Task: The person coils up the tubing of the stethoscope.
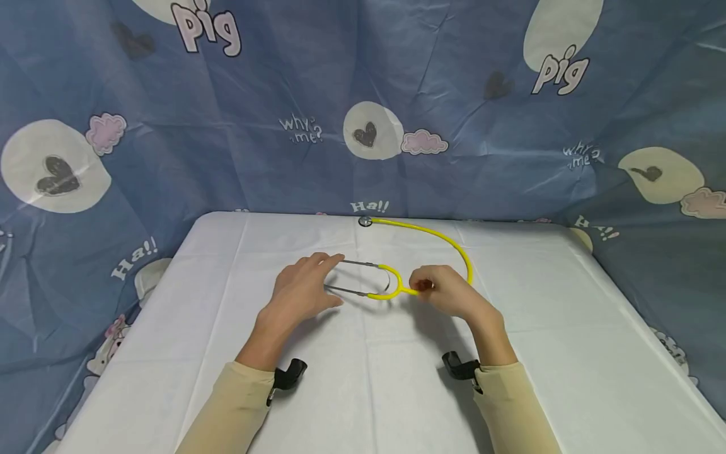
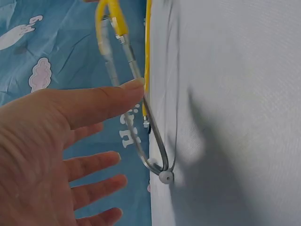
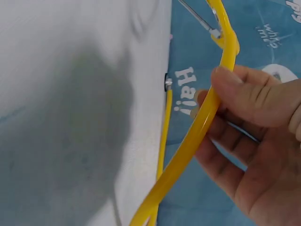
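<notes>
A yellow stethoscope [image 1: 433, 232] is at the middle of the table, its tubing curving back to a round metal chest piece [image 1: 365, 221] near the far edge. Between thumb and fingers, my right hand [image 1: 448, 290] pinches the tubing just below the yellow fork [image 3: 229, 44]. My left hand [image 1: 303, 287] is around the metal ear tubes [image 1: 348, 291], fingers spread and relaxed. In the left wrist view its thumb [image 2: 108, 101] overlaps one tube, and a pale ear tip [image 2: 166, 177] shows at the tubes' lower end. The ear tubes stand off the cloth, casting thin shadows.
A white cloth [image 1: 317, 403] with fold creases covers the table. Behind and at both sides hangs a blue printed curtain [image 1: 317, 75], close to the table's far edge. Black wrist-worn devices [image 1: 292, 373] stick out inward from both sleeves.
</notes>
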{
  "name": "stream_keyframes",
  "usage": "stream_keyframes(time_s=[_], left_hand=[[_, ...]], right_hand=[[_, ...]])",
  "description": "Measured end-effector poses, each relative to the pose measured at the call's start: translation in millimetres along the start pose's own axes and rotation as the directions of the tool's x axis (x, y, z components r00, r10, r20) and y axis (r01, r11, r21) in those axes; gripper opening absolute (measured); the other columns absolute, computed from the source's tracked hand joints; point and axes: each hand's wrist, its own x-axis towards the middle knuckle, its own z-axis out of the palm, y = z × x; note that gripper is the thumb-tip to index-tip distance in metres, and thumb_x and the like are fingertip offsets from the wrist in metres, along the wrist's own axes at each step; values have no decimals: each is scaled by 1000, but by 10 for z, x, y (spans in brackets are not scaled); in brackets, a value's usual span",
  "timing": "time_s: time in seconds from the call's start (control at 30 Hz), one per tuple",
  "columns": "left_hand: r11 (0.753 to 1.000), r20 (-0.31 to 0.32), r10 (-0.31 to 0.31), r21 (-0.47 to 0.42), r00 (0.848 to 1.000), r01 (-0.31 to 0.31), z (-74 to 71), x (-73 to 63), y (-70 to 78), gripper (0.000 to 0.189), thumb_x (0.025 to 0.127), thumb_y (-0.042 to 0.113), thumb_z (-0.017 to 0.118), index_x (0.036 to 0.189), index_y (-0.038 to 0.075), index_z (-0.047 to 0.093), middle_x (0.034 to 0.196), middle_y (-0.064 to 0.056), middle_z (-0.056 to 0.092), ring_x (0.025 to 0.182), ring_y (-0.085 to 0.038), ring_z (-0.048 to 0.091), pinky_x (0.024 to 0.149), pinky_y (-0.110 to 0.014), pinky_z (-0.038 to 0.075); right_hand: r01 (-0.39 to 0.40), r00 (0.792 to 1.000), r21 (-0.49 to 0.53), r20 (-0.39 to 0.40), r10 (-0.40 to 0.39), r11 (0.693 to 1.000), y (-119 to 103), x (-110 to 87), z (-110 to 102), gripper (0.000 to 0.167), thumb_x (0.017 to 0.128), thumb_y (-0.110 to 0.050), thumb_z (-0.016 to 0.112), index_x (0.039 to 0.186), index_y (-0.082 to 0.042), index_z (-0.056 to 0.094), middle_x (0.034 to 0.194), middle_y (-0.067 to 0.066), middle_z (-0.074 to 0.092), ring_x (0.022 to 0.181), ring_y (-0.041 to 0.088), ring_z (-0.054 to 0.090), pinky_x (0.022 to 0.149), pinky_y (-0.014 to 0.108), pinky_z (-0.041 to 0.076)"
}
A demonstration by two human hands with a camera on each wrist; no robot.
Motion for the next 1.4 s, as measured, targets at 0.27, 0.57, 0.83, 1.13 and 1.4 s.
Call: stream_keyframes(time_s=[0.27,0.57,0.83,1.13,1.4], left_hand=[[999,-6,36,19,999,-36,36,11,11,89,75,44,85,151,31,41,145,-1,51,129,-27,54,98,-49,46],[998,-36,60,11,998,-60,55,20,-8,63,75,44,84,132,29,61,128,3,66,116,-23,63,89,-43,50],[998,-68,54,-36,996,-56,12,22,-7,47,78,42,81,121,29,69,105,5,71,90,-15,66,72,-36,51],[985,-69,59,-156,996,-69,6,63,3,34,81,33,81,111,20,75,85,4,62,75,-14,56,67,-33,47],[983,-59,59,-169,997,-68,12,58,14,29,83,30,80,109,18,75,83,4,64,74,-13,55,66,-31,46]], right_hand=[[42,997,159,60,-52,986,-92,-1,-50,23,82,13,62,90,-9,68,85,0,61,84,19,56,78,33,48],[34,997,229,54,-48,973,-123,-12,-79,26,83,9,67,88,-16,67,87,4,63,83,20,56,77,32,49],[5,999,240,37,-14,971,-104,-20,-91,24,84,8,66,89,-15,67,89,3,64,86,21,57,78,33,50],[-49,999,248,-1,51,967,-105,-29,-93,18,86,1,67,89,-16,68,86,5,65,84,21,59,76,33,51],[-87,996,229,6,88,970,-104,-33,-109,13,88,-5,68,91,-17,68,85,3,65,83,22,59,74,34,50]])
